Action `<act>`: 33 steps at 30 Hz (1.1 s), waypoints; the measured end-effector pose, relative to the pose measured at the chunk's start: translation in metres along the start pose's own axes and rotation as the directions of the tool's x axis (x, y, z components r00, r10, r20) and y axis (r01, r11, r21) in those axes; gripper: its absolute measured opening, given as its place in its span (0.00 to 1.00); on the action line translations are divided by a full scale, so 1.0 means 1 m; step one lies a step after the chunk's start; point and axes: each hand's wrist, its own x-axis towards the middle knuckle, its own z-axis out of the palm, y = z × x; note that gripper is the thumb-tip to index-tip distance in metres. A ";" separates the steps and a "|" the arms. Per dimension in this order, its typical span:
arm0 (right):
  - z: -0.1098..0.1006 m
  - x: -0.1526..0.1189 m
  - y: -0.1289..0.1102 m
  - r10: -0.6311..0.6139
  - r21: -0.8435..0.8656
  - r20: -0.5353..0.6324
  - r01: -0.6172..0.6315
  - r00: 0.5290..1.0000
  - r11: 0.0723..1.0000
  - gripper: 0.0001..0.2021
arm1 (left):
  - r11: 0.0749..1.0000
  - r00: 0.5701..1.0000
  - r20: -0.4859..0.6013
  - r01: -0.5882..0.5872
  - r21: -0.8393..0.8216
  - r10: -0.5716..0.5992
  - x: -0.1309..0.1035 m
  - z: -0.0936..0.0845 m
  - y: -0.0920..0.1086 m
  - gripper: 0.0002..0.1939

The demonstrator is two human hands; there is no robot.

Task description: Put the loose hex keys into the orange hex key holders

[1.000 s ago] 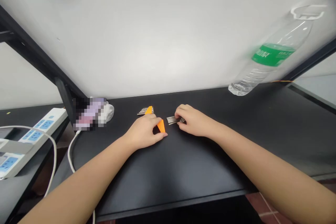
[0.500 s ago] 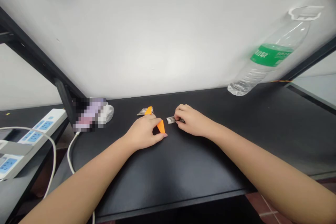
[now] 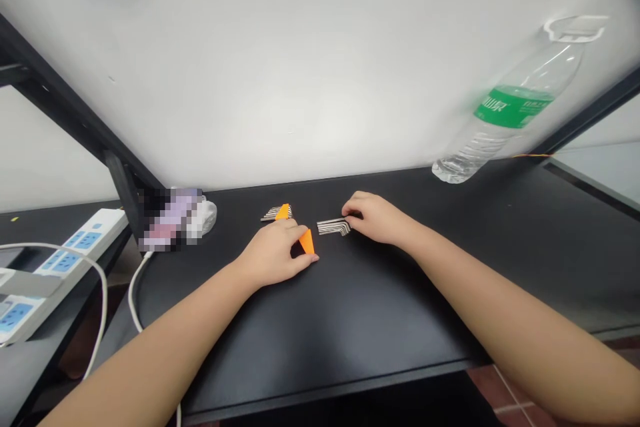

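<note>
My left hand (image 3: 275, 253) rests on the black tabletop, its fingers closed round an orange plastic hex key holder (image 3: 307, 241). Part of that holder is hidden behind the fingers. Just right of it, several silver L-shaped hex keys (image 3: 333, 227) lie side by side, their bent ends to the right. My right hand (image 3: 375, 217) is at their right end, thumb and forefinger pinched at the end of the farthest key. Behind my left hand lies a second orange holder (image 3: 284, 211) with several hex keys (image 3: 271, 213) in it.
A large clear bottle with a green label (image 3: 510, 107) stands at the back right by the white wall (image 3: 300, 67). A power strip (image 3: 60, 267) and white cable (image 3: 133, 293) are on the left. A blurred package (image 3: 173, 217) sits by the black frame (image 3: 123, 187).
My right hand has shifted a little right and back, uncovering the bent ends of the hex keys. My left hand and its orange holder have stayed in place.
</note>
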 end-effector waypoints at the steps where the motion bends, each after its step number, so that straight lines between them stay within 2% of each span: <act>1: -0.001 0.001 0.003 0.014 -0.005 0.010 -0.014 1.000 1.000 0.06 | 1.000 1.000 0.000 0.000 0.001 0.000 0.000 0.000 0.000 0.15; 7: -0.006 0.001 0.014 0.230 -0.108 0.031 -0.226 0.973 0.968 0.04 | 1.000 1.000 0.000 0.009 -0.014 -0.009 0.000 -0.001 0.000 0.15; 10: -0.011 0.000 0.017 0.260 -0.001 0.029 -0.260 0.965 0.966 0.07 | 0.999 1.000 -0.009 0.021 -0.031 -0.021 0.000 -0.001 0.001 0.15; 12: -0.014 0.001 0.014 0.196 0.103 -0.002 -0.195 0.981 0.975 0.10 | 0.999 0.999 -0.018 0.029 -0.045 -0.030 0.001 -0.001 0.001 0.15; 14: -0.015 0.001 0.007 0.081 0.190 -0.057 -0.069 0.995 0.979 0.10 | 0.997 0.999 -0.029 0.036 -0.068 -0.038 0.001 -0.001 0.000 0.14; 17: -0.015 -0.002 -0.007 -0.084 0.293 -0.126 0.118 0.988 0.949 0.09 | 0.992 0.997 -0.053 0.054 -0.114 -0.061 0.002 0.000 -0.001 0.13; 19: -0.015 -0.004 -0.016 -0.161 0.321 -0.141 0.199 0.977 0.926 0.10 | 0.987 0.995 -0.071 0.063 -0.149 -0.074 0.002 0.000 -0.001 0.12; 25: -0.016 -0.009 -0.030 -0.275 0.253 -0.148 0.305 0.950 0.918 0.13 | 0.979 0.995 -0.083 0.033 -0.202 -0.050 0.002 -0.001 -0.002 0.11; 33: -0.020 -0.016 -0.029 -0.360 0.066 -0.163 0.374 0.919 0.925 0.17 | 0.963 0.999 -0.030 -0.034 -0.268 0.027 0.001 -0.004 -0.001 0.11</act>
